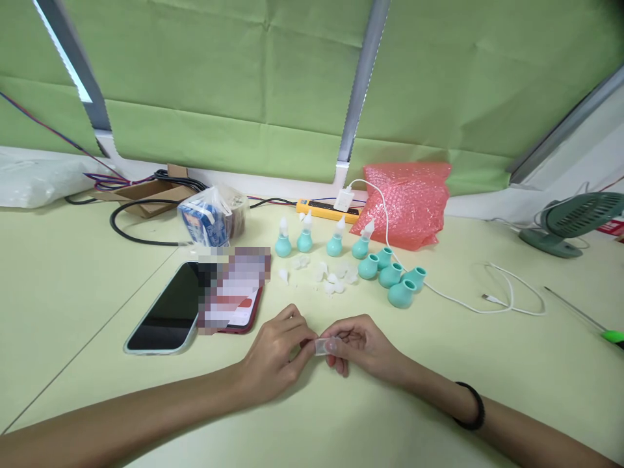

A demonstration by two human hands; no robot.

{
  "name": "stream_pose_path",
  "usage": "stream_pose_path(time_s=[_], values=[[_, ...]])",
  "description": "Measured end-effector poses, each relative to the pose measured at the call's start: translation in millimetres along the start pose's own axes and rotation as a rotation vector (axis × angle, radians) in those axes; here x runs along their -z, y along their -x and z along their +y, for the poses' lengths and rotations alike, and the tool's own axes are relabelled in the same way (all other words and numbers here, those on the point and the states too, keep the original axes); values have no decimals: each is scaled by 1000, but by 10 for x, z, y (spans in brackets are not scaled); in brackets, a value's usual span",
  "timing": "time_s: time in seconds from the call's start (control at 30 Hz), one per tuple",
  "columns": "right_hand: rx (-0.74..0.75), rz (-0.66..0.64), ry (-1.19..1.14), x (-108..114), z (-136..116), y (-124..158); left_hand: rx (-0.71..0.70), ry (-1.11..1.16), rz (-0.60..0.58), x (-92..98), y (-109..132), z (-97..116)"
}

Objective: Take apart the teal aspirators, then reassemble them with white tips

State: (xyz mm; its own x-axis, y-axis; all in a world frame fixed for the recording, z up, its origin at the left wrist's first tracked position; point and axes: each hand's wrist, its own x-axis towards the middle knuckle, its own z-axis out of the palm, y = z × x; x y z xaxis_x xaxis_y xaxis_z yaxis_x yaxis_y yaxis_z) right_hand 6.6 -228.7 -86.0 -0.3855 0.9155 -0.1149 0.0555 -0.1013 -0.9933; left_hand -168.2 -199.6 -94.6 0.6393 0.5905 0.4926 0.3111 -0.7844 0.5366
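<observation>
A small clear plastic piece [322,346] is pinched between my two hands over the near middle of the table. My left hand [280,348] grips its left end with thumb and fingertips. On its right end are the thumb and fingers of my right hand [361,348]. Beyond them lie small translucent white pieces [333,284]. Several teal bulbs with clear tips, one of them a bulb [334,245], stand upright in a row behind these. To the right sit several teal bulbs without tips, such as the front bulb [402,294].
Two phones, one dark-screened [166,312] and one lit [244,312], lie left. Behind are a plastic-wrapped packet [207,221], a yellow power strip [322,210] and a pink bubble-wrap bag [407,205]. A white cable [458,302], screwdriver [580,314] and green fan [580,218] are right.
</observation>
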Motion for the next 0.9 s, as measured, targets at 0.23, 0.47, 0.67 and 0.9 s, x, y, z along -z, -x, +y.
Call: stream_pose_path(time_s=[0.23, 0.47, 0.67, 0.9], values=[[6, 8, -47, 2, 29, 6, -10, 6, -17, 13, 11, 10], [-42, 11, -67, 1, 0, -18, -10, 16, -18, 19, -2, 20], [-21, -17, -5, 4, 20, -24, -15, 33, -20, 8, -6, 13], [-8, 6, -5, -13, 15, 4, 28, 82, -19, 24, -7, 32]])
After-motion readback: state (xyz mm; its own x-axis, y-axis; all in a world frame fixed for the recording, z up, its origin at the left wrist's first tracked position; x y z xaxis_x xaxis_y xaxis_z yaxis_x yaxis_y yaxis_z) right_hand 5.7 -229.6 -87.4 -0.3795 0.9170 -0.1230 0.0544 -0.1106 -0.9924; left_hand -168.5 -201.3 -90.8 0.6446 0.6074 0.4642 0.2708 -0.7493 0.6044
